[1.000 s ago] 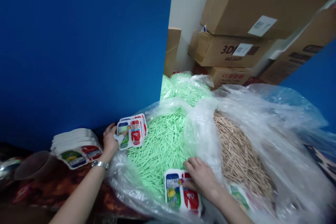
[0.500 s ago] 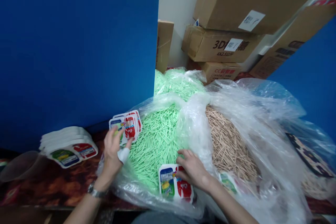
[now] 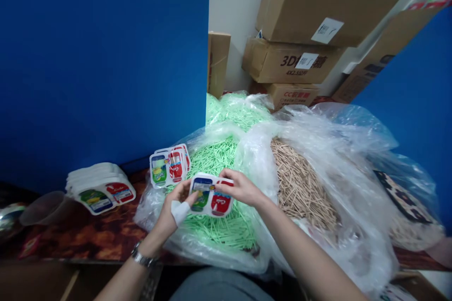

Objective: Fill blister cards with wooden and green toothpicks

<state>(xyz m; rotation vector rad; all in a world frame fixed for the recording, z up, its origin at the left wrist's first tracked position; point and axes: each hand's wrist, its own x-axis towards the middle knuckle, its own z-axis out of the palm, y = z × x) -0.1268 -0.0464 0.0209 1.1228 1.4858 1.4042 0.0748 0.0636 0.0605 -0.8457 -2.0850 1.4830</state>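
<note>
Both hands grasp one white-edged package printed with a green drink can on its left half and a red Cola can on its right; it is held tilted, face up toward the viewer, above a clear plastic bag of pale green sticks; the left hand grips its left edge, thumb on the printed face and fingers mostly hidden behind; the right hand pinches the upper right corner, its digits lying partly over the red half; a white wrap covers the base of the left thumb, and a metal-banded watch circles that wrist; just beyond the left hand, a small pile of similar packages lies by the bag's left side; farther left, a stack of white-edged printed packs sits on the mottled red-brown tabletop, with a translucent plastic tub beside it; right of the green sticks, another plastic-wrapped heap shows tan sticks; behind, three cardboard boxes stand stacked, the middle box lettered "3D", near a blue panel.
</note>
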